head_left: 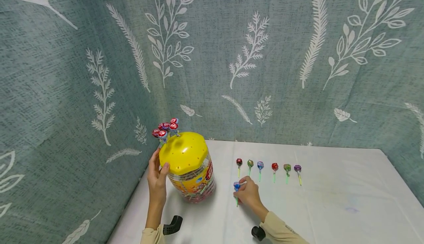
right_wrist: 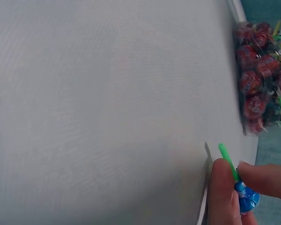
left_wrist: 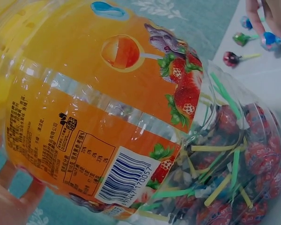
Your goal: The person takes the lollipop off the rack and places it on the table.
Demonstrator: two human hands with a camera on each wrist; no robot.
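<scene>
My left hand [head_left: 157, 179] grips the side of a clear plastic lollipop jar [head_left: 193, 185], thumb at the rim of its yellow lid [head_left: 185, 150]. The jar leans, its lid dotted with small holes. Several lollipops in red and blue wrappers [head_left: 162, 134] stand in the lid's far left part. Through the clear wall, the left wrist view shows more lollipops [left_wrist: 262, 159] inside, below an orange label [left_wrist: 79, 117] with a barcode. Right of the jar, my right hand [head_left: 250, 194] pinches a blue-wrapped lollipop [right_wrist: 248, 199] by its green stick [right_wrist: 227, 159], between thumb and fingers, close over the table.
Beyond my right hand, several lollipops lie in a row on the white table [head_left: 331, 200], from a dark red one [head_left: 239, 161] to a purple one [head_left: 297, 168]. A leaf-patterned green curtain [head_left: 212, 52] hangs behind and to the left. Black devices [head_left: 173, 225] sit by both wrists.
</scene>
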